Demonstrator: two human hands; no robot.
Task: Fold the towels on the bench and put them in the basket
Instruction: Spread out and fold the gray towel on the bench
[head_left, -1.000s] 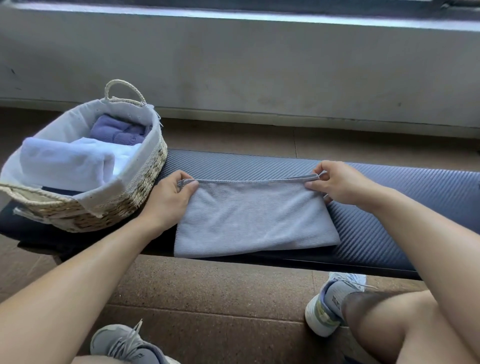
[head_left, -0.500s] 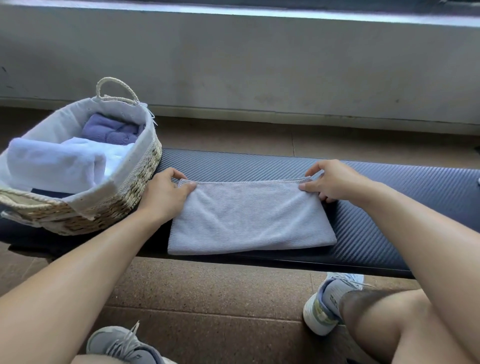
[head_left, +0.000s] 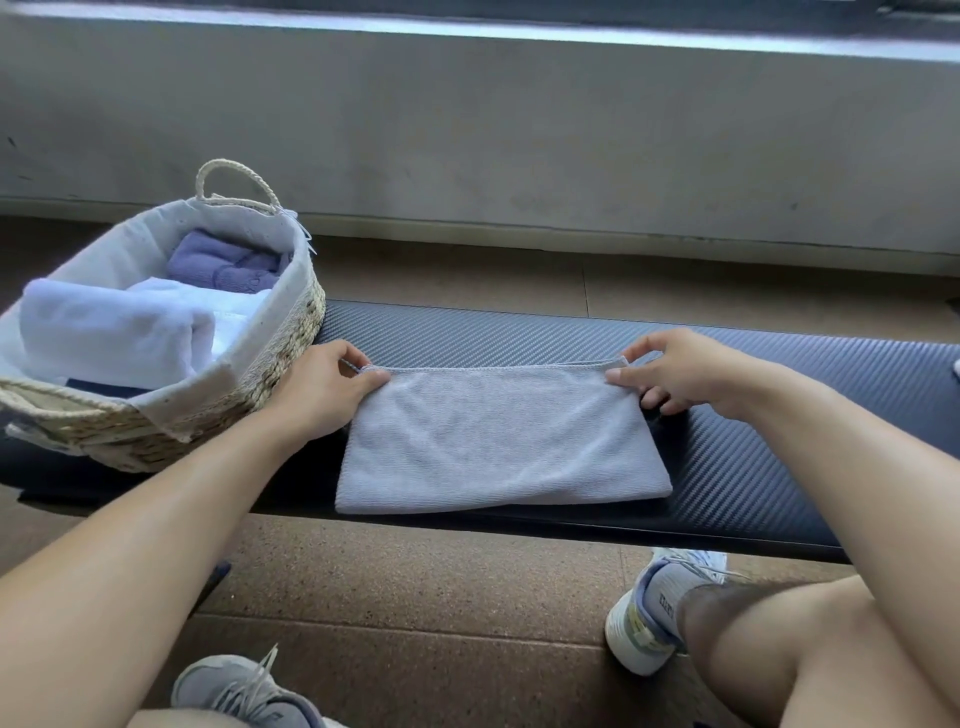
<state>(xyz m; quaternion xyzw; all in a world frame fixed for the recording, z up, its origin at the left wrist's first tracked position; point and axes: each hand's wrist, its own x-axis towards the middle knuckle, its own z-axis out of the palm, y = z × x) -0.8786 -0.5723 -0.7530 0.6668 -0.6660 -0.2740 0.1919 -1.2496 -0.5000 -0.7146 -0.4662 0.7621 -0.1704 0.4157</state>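
Note:
A light grey towel (head_left: 498, 441), folded once into a rectangle, lies flat on the dark padded bench (head_left: 753, 395). My left hand (head_left: 322, 395) pinches its far left corner. At the far right corner my right hand (head_left: 675, 371) pinches the towel's edge, thumb on top. The woven basket (head_left: 270, 364) with a white cloth lining stands on the bench's left end, right beside my left hand. It holds a rolled white towel (head_left: 114, 332) and a purple towel (head_left: 223, 265).
A concrete wall (head_left: 519, 145) runs behind the bench. Brown tiled floor (head_left: 426, 582) lies in front, with my two shoes (head_left: 654, 608) and my right knee on it. The bench stretches on to the right of the towel.
The far edge of the towel, held slightly raised a second ago, now lies down on the bench. Both hands stay at its far corners.

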